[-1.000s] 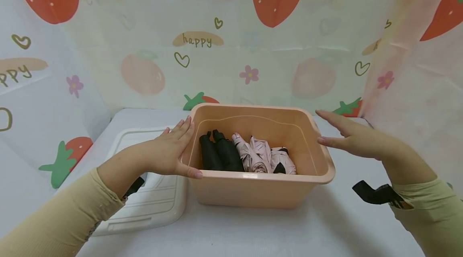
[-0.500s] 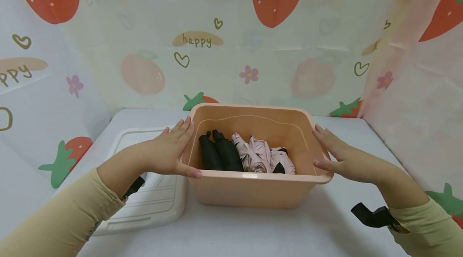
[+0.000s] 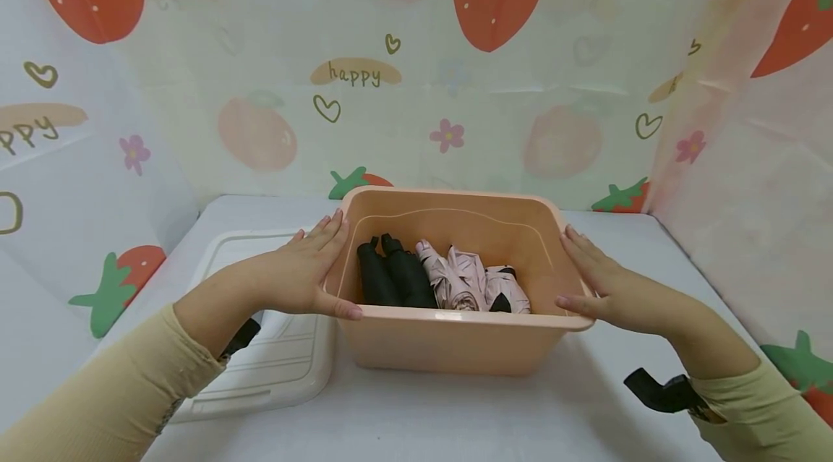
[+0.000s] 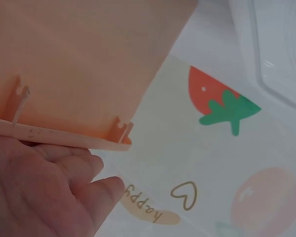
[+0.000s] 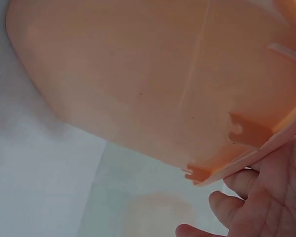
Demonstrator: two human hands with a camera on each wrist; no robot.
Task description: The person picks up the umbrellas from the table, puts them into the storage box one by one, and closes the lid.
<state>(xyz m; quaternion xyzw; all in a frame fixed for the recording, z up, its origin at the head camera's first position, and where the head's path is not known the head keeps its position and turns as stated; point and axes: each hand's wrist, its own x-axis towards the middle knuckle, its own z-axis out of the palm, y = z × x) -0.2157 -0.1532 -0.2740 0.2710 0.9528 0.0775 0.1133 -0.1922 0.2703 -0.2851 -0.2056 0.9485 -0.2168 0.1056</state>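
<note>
A peach plastic storage bin (image 3: 455, 343) stands on the table, its top uncovered. Inside lie two black folded umbrellas (image 3: 408, 275) at the left and pink folded umbrellas (image 3: 463, 277) beside them. Along the bin's left rim rests my left hand (image 3: 296, 275), fingers straight and thumb at the front corner. On the opposite side my right hand (image 3: 614, 288) touches the right rim, its fingers extended and its thumb over the edge. Both wrist views show a palm against the outside of the rim (image 4: 59, 136), close to the small moulded tabs under it (image 5: 246, 131).
A white lid (image 3: 280, 368) lies flat on the white-covered table (image 3: 416, 418) at the left, partly behind my left forearm. Strawberry-printed sheets (image 3: 416, 115) hang as walls at the back and on both sides.
My right hand has come in leftward and down from beside the bin onto its right rim. My left hand stays at the left rim, and the bin has barely shifted.
</note>
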